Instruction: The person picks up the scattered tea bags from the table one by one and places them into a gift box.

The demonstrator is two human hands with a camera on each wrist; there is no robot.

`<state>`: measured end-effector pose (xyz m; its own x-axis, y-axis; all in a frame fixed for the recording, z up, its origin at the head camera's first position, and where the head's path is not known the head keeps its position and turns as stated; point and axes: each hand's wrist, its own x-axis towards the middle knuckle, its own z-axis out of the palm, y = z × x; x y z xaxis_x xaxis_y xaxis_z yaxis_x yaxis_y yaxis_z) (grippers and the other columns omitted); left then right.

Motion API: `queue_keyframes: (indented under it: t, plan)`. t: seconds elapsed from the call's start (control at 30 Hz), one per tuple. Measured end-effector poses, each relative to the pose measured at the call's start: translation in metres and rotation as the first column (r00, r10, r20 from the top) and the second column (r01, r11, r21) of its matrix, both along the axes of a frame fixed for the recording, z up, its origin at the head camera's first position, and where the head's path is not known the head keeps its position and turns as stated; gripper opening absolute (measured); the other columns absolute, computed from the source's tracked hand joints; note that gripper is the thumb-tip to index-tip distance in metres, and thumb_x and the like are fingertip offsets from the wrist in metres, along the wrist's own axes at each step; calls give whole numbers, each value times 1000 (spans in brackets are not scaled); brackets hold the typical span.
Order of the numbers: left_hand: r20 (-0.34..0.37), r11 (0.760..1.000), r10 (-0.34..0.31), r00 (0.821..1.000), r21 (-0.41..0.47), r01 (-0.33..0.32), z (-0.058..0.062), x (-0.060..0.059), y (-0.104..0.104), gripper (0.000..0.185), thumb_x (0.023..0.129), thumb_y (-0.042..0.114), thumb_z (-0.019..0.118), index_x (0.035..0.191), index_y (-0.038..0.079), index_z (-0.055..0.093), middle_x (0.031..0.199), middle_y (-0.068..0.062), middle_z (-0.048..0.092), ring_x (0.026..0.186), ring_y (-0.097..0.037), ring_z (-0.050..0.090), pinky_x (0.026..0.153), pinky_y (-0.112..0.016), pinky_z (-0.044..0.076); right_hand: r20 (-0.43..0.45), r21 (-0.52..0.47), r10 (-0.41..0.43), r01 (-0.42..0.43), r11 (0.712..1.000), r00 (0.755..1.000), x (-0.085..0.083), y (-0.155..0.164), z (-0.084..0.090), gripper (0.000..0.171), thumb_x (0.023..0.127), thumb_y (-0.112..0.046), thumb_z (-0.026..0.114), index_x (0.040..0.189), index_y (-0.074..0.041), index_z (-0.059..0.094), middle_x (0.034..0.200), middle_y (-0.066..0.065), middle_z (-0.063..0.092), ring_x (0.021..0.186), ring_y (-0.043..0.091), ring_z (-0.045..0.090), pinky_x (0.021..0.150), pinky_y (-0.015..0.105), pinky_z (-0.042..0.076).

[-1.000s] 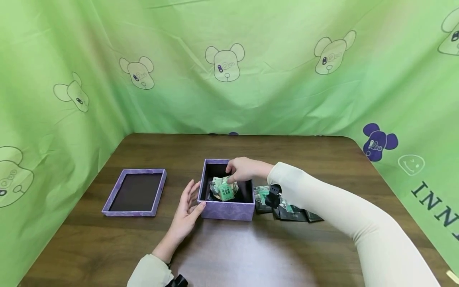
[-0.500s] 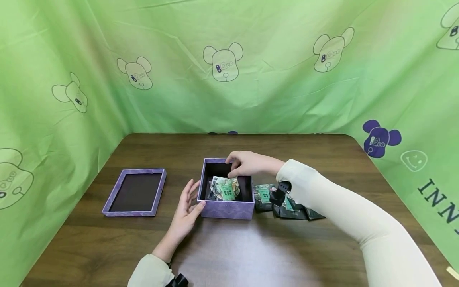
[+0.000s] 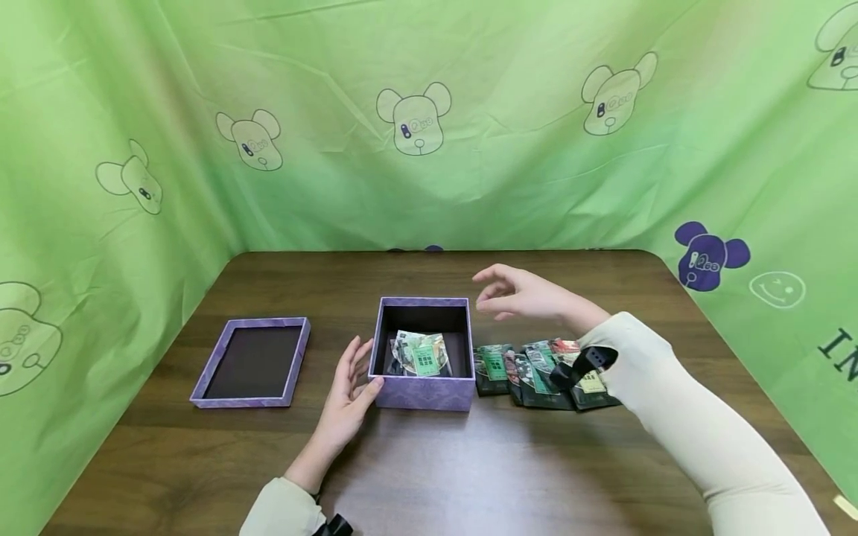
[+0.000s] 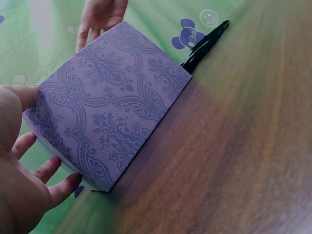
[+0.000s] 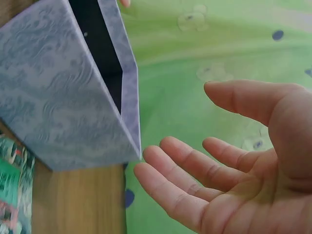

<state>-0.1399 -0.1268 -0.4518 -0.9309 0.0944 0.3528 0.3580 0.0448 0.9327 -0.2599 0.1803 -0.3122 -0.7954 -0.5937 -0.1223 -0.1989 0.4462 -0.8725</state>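
Note:
A purple patterned box (image 3: 424, 394) stands with its open top up on the table. Inside it lies a green-and-white packet (image 3: 425, 359), with what looks like a darker packet partly hidden beneath. My left hand (image 3: 346, 394) rests against the box's left side, thumb at the front corner and fingers lightly spread; in the left wrist view those fingers (image 4: 47, 169) lie along the side wall. Above and right of the box my right hand (image 3: 526, 294) hovers, holding nothing, fingers relaxed and thumb apart (image 5: 219, 170). Several dark pouches with green labels (image 3: 546, 380) lie right of the box, partly covered by the wrist camera.
The purple-rimmed box lid (image 3: 255, 361), dark inside facing up, lies on the wooden table (image 3: 201, 461) to the left. Green printed cloth (image 3: 429, 193) hangs behind and along both sides.
My right hand has risen out of the box and moved right, leaving the green-and-white packet inside. The left hand has stayed at the box's left side.

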Motion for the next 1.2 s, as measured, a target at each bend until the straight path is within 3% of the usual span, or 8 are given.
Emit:
queue_keyframes:
  t: [0.2,0.4,0.63,0.8,0.97,1.2]
  plan:
    - [3,1000,4,1000,-9,-4,-2,1,0,70,95,-9,55,153,-5,15,153,-30,32,133,-50,36,100,-38,41,19,-40,-37,38,998,999,7,29,-11,56,96,-6,62,142,10,35,119,26,61,107,33,63,90,48,53]
    - [-11,1000,-3,1000,0,3,-9,0,0,70,96,-9,55,153,-5,15,153,-30,31,133,-49,36,100,-32,42,73,-37,-109,112,993,991,11,67,-34,59,98,-8,59,145,11,28,122,27,58,100,18,65,88,47,53]
    - [-34,1000,-4,999,7,5,-16,-1,-1,70,95,-10,54,153,-6,15,153,-31,31,133,-50,35,98,-28,41,86,33,-204,202,979,975,18,103,-61,63,98,-14,61,144,12,28,116,24,58,94,26,64,79,44,56]
    - [-51,1000,-10,999,17,10,-17,-1,-1,70,95,-10,54,152,-7,15,152,-32,31,132,-52,35,97,-25,42,24,125,-226,222,967,974,28,120,-73,63,97,-17,63,142,14,31,113,22,56,92,25,61,74,42,55]
    - [-45,1000,-11,999,21,12,-16,-1,0,70,95,-10,55,153,-6,15,152,-32,31,132,-52,35,98,-26,42,21,181,-243,236,955,970,36,135,-85,63,95,-18,65,139,15,34,111,21,54,93,25,58,72,41,55]
    - [-31,1000,-7,1000,20,7,-15,-1,-1,71,95,-10,55,153,-5,15,153,-31,31,132,-52,35,99,-28,42,-20,221,-271,269,938,962,44,144,-102,68,85,-18,78,133,13,42,117,28,52,98,30,56,69,39,53]
